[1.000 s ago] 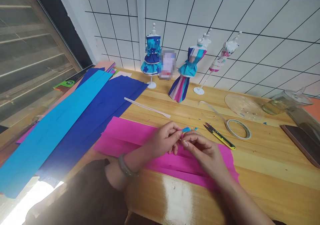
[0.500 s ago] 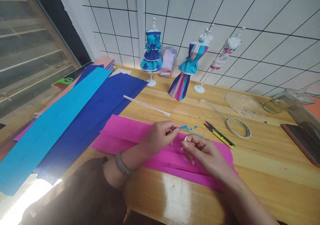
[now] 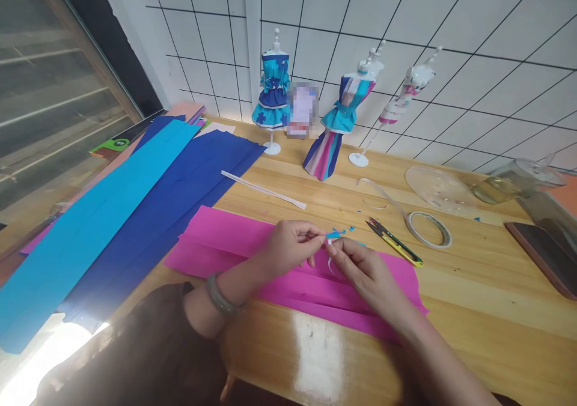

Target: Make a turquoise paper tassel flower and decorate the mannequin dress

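Narrow white strip (image 3: pixel 329 242), shifted since the earlier frame to beside the left fingertips, closing the gap there, above the pink sheet (image 3: pixel 216 232); the right hand (image 3: pixel 367 268) pinches it between thumb and finger, its free tail curling below. Probably very light, limp and easily creased, it is best held near one end. The left hand (image 3: pixel 291 247) is pinched shut, apparently on a small blue piece (image 3: pixel 334 235).

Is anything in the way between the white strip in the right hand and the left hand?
Nothing visible: the right hand pinches the white strip close beside the left hand, and the pink sheet lies beneath them.
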`<state>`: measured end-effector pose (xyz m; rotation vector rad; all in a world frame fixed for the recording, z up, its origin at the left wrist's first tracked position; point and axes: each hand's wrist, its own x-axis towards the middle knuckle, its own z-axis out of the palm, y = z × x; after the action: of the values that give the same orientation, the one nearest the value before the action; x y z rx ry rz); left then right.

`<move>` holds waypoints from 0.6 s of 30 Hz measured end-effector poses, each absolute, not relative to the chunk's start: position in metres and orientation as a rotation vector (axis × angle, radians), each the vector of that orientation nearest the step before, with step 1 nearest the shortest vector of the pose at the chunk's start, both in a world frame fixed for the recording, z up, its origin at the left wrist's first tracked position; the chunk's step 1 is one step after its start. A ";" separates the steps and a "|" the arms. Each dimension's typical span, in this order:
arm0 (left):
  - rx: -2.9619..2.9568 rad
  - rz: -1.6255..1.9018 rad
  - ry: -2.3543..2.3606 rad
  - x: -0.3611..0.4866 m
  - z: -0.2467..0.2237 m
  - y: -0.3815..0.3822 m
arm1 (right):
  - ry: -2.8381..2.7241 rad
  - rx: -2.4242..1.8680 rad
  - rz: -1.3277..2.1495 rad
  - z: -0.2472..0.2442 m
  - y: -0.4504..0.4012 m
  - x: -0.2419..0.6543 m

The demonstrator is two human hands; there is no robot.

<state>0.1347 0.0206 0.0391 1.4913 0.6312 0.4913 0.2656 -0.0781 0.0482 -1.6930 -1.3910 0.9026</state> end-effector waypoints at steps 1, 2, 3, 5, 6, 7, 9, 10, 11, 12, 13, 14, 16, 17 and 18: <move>1.483 0.489 0.630 0.135 0.039 0.021 | -1.377 -1.694 0.915 0.048 -0.078 0.266; 1.476 0.486 0.628 0.135 0.039 0.021 | -1.360 -1.694 0.942 0.048 -0.078 0.267; 1.471 0.482 0.626 0.135 0.038 0.020 | -1.341 -1.692 0.980 0.047 -0.077 0.267; 1.467 0.471 0.610 0.135 0.036 0.020 | -1.307 -1.683 1.050 0.047 -0.077 0.269; 1.469 0.468 0.601 0.135 0.035 0.019 | -1.298 -1.677 1.072 0.047 -0.077 0.270; 1.472 0.467 0.593 0.135 0.034 0.019 | -1.293 -1.672 1.082 0.047 -0.077 0.270; 1.478 0.475 0.582 0.135 0.032 0.019 | -1.295 -1.663 1.079 0.047 -0.077 0.272; 1.480 0.479 0.582 0.135 0.031 0.019 | -1.296 -1.659 1.078 0.047 -0.077 0.272; 1.477 0.482 0.581 0.135 0.031 0.019 | -1.298 -1.655 1.077 0.047 -0.077 0.273; 1.465 0.491 0.574 0.135 0.032 0.021 | -1.300 -1.652 1.072 0.048 -0.077 0.273; 1.444 0.506 0.561 0.135 0.032 0.022 | -1.306 -1.650 1.064 0.048 -0.077 0.273; 1.418 0.526 0.544 0.135 0.033 0.024 | -1.315 -1.651 1.052 0.048 -0.078 0.273; 1.364 0.549 0.503 0.134 0.035 0.029 | -1.360 -1.668 1.018 0.048 -0.078 0.273; 1.347 0.541 0.487 0.134 0.035 0.030 | -1.401 -1.690 0.986 0.048 -0.078 0.272; 1.346 0.520 0.479 0.134 0.035 0.031 | -1.454 -1.722 0.940 0.048 -0.078 0.271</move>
<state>0.1336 0.0309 0.0355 1.3462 0.4790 0.5203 0.2711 -0.0781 0.0479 -1.7225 -1.4543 0.9399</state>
